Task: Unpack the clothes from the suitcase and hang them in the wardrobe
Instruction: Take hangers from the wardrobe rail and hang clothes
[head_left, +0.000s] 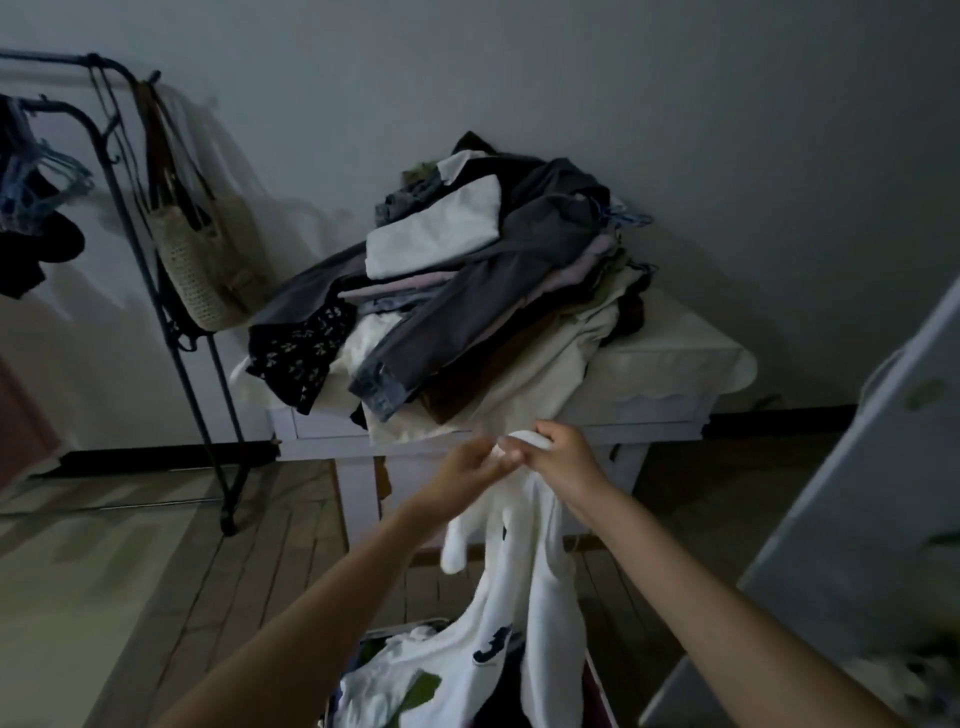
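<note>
Hands: your left hand (470, 467) and right hand (558, 460) meet in front of you, both pinching the top edge of a white printed cotton garment (498, 597); the fingers of each are curled round the bunched fabric.
Garment: it hangs from your grip, its lower part trailing down into the open suitcase (600, 691) at the bottom edge, where more clothing lies.
Table: a pale wooden table (665, 410) against the wall bears a tall, untidy heap of folded clothes (467, 291), a long grey piece draped over the top.
Rack: a black metal clothes rack (156, 270) stands at left, well apart from your hands, with a woven straw bag (202, 260) hanging from its end and dark clothes on blue hangers beside it.
Floor: wooden boards (156, 571).
</note>
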